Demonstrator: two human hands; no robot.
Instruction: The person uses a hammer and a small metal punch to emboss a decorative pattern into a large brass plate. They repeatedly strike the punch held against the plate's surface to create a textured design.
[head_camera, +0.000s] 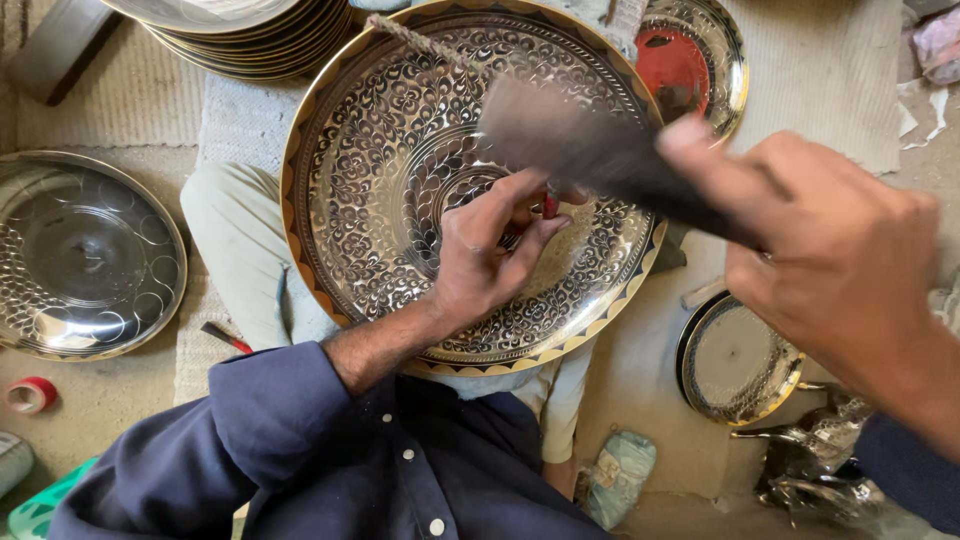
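A large round metal tray (380, 170), engraved all over with a fine floral pattern and edged in gold, rests on my lap. My left hand (485, 250) is pressed on it right of its centre, fingers pinched around a small red-handled tool (548, 207) whose tip touches the tray. My right hand (850, 260) is raised at the right and grips a dark wooden mallet (590, 150). The mallet is blurred by motion and its head hangs just above my left hand.
A plain silver dish (85, 255) lies at the left. A stack of plates (250, 35) stands at the top left. A dish with a red inside (690, 60) lies at the top right, a small gold-rimmed plate (735, 360) at the lower right. A red tape roll (30, 393) sits on the floor.
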